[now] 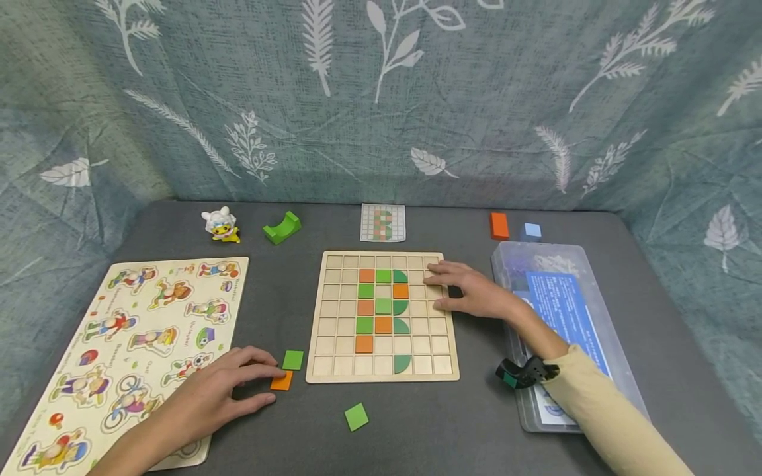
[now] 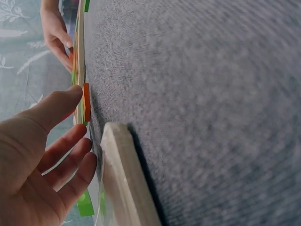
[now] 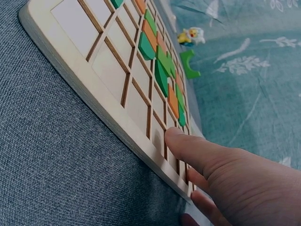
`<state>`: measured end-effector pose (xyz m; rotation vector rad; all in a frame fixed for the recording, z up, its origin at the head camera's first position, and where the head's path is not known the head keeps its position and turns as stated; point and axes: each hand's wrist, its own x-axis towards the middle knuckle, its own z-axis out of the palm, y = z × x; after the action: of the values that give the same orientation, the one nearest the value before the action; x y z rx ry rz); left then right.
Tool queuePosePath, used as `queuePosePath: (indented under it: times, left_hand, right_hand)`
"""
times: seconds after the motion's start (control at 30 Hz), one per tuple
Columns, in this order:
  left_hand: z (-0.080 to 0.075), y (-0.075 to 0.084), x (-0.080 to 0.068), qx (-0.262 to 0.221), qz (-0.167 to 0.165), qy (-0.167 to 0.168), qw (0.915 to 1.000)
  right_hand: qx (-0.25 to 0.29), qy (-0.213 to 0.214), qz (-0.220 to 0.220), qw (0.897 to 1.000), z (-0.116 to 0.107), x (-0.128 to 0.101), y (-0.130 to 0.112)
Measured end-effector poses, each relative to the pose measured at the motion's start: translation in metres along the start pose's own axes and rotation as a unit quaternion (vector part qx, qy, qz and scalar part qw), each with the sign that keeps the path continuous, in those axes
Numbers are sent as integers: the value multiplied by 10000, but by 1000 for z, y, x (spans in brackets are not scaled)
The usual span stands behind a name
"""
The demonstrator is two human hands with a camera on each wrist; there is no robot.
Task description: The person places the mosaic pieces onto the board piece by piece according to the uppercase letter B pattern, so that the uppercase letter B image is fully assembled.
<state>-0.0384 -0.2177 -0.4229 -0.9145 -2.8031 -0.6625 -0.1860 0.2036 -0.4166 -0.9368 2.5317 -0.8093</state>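
Note:
My left hand (image 1: pixel 223 387) is at the left, its fingers stretched out and the thumb apart. One fingertip reaches the edge of a loose orange square tile (image 1: pixel 282 381), which lies flat against a green square tile (image 1: pixel 293 360). The left wrist view shows the orange tile (image 2: pixel 86 102) just past the thumb tip. In the middle lies a wooden grid board (image 1: pixel 381 379) with orange and green squares and dark green quarter-round pieces in some cells. Over the board's right side rests my right hand (image 1: pixel 473 293), fingers relaxed and nothing held; its thumb (image 3: pixel 188 148) is over the right-hand cells.
Another green tile (image 1: pixel 356 417) lies below the board, and a small printed pattern card (image 1: pixel 383 223) behind it. A picture puzzle board (image 1: pixel 235 291) is under the left forearm, a clear plastic box (image 1: pixel 586 264) under the right. A figurine (image 1: pixel 221 225), green arch block (image 1: pixel 282 228) and orange block (image 1: pixel 499 226) stand behind.

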Motion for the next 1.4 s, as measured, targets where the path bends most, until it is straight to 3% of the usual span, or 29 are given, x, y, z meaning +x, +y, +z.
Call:
queuePosePath:
  times: [0.47, 0.8, 0.97, 1.07, 1.23, 1.4]
  left_hand:
    - [-1, -2, -2, 256, 221, -207, 9992]
    - [3, -1, -2, 363, 568, 230, 9975]
    - [1, 0, -2, 431, 710, 222, 9963]
    - [-3, 2, -1, 230, 815, 73, 9964]
    - [-7, 12, 14, -219, 1041, -292, 9939]
    - [-2, 26, 45, -326, 1331, -635, 9885]
  right_hand:
    - [-35, 39, 20, 10000, 1, 0, -1]
    - [-43, 71, 18, 10000, 2, 0, -1]
    - [-21, 61, -4, 10000, 3, 0, -1]
    - [-22, 67, -22, 10000, 4, 0, -1]
    - [-15, 58, -9, 10000, 3, 0, -1]
    - [-14, 59, -28, 10000, 1, -1, -2]
